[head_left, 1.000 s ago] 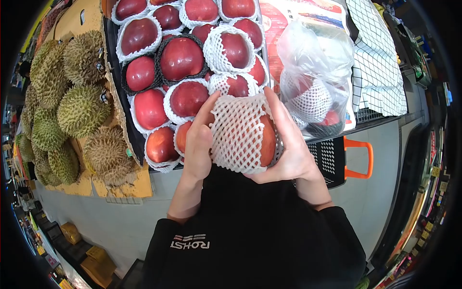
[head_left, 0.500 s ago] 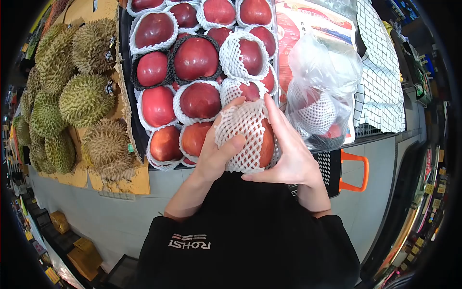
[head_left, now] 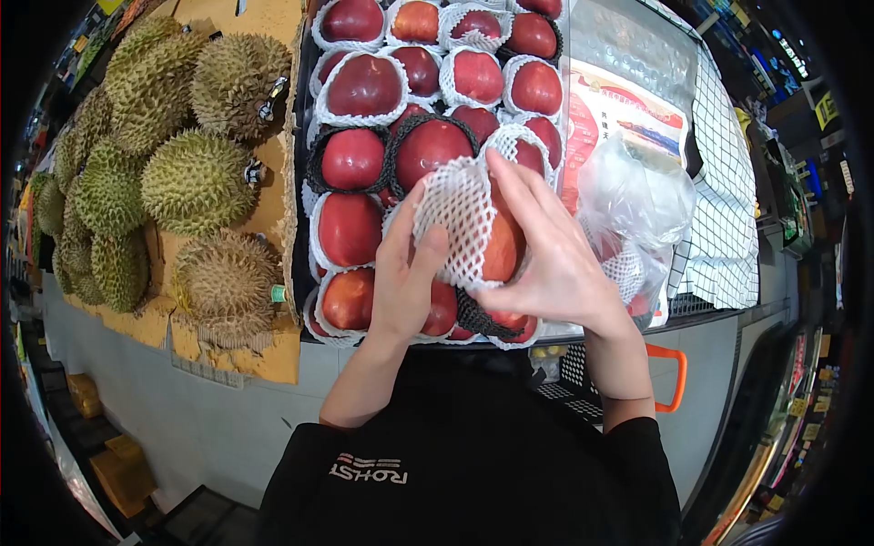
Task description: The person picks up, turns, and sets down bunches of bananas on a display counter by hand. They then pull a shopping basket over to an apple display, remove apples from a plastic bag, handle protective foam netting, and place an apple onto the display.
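Between my two hands is a large red apple (head_left: 503, 247), partly covered by a white foam net (head_left: 453, 223). My left hand (head_left: 401, 284) is closed on its left side, thumb lying over the net. From the right, my right hand (head_left: 566, 268) curves around the apple, fingers at the top and thumb underneath. The apple is above rows of other red apples in the display tray. Right behind it sits an apple in a black net (head_left: 435, 150). Another in a white net (head_left: 350, 229) lies to the left of my left hand.
Spiky durians (head_left: 198, 182) sit on cardboard to the left. On the right are a clear plastic bag (head_left: 637, 196) with netted fruit, printed packaging (head_left: 628, 105) and a checked cloth (head_left: 728, 200). A black basket with an orange handle (head_left: 675, 378) stands below the display edge.
My hands have carried the netted apple up and forward over the display. The whole scene has shifted to the right in view, uncovering apples in the front row.
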Demonstrator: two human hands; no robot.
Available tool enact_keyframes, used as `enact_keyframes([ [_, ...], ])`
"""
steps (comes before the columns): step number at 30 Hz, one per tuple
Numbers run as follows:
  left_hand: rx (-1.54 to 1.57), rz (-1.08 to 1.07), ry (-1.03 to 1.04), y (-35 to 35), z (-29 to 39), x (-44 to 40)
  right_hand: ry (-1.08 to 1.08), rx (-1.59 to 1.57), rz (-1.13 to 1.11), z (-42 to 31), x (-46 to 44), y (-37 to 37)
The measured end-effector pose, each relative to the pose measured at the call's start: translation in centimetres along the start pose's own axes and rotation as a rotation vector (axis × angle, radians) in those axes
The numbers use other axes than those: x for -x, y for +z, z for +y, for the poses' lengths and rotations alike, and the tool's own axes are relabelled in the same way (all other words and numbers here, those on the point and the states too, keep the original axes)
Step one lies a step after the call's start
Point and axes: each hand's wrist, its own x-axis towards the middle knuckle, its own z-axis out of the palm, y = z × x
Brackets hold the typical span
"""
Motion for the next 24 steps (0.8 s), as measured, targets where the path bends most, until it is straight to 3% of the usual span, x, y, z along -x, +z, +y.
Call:
enact_keyframes([
  [4,-0.102,0.157,0.091,-1.1,2.0,-1.2,-0.023,-0.004,0.138,1.3,-6.5,0.1],
  [8,-0.751,0.189,0.334,-2.9,1.8,-3.9,-0.045,0.137,0.245,4.3,-13.7,1.3],
  [10,-0.922,0.186,0.483,-3.8,2.0,-5.7,-0.132,0.217,0.367,6.3,-17.3,2.0],
  [11,-1.020,0.195,0.537,-4.2,2.4,-6.5,-0.073,0.213,0.362,7.0,-18.7,2.1],
  [12,-1.108,0.199,0.455,-4.5,2.8,-7.3,-0.087,0.178,0.389,7.1,-19.8,2.0],
  [14,-1.249,0.185,0.369,-5.2,3.1,-9.0,0.056,0.106,0.270,4.2,-21.5,0.8],
  [18,-1.288,0.128,0.290,-6.0,2.2,-10.5,0.057,0.107,0.221,4.0,-24.6,1.6],
  [21,-1.263,0.130,0.362,-6.5,1.9,-10.5,-0.098,0.202,0.144,5.2,-25.7,2.4],
  [24,-1.217,0.123,0.432,-6.9,1.9,-10.6,-0.121,-0.077,0.002,5.7,-25.7,1.9],
])
